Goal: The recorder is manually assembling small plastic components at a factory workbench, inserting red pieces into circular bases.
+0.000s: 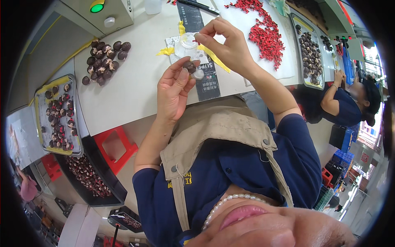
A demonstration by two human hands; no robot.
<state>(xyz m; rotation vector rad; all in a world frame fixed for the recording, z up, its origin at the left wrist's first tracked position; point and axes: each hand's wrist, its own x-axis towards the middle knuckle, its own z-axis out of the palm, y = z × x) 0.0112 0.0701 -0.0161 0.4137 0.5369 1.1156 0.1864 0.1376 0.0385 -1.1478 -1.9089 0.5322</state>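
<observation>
Between the fingertips of my left hand (pixel 173 92) is a small dark brown ball (pixel 189 66). My right hand (pixel 228 45) is raised just beyond it, thumb and forefinger pinched on a tiny red piece (pixel 195 41). Under that pinch lies a clear round dish (pixel 186 46) on a pale square pad, fixed with yellow tape (pixel 218 61). A small white round cap (pixel 198 74) sits beside the left fingertips. To the right, many small red pieces (pixel 265 39) are spread on a white sheet. A cluster of brown balls (pixel 101 61), some with pale patches, lies left of my hands.
A metal tray (pixel 38 103) of brown and red pieces stands at the left, above a black crate (pixel 119 196). Another tray (pixel 320 84) of balls is at the right, near a seated co-worker (pixel 345 103). A machine with a green button (pixel 97 7) stands far left; a black pen (pixel 199 5) lies behind.
</observation>
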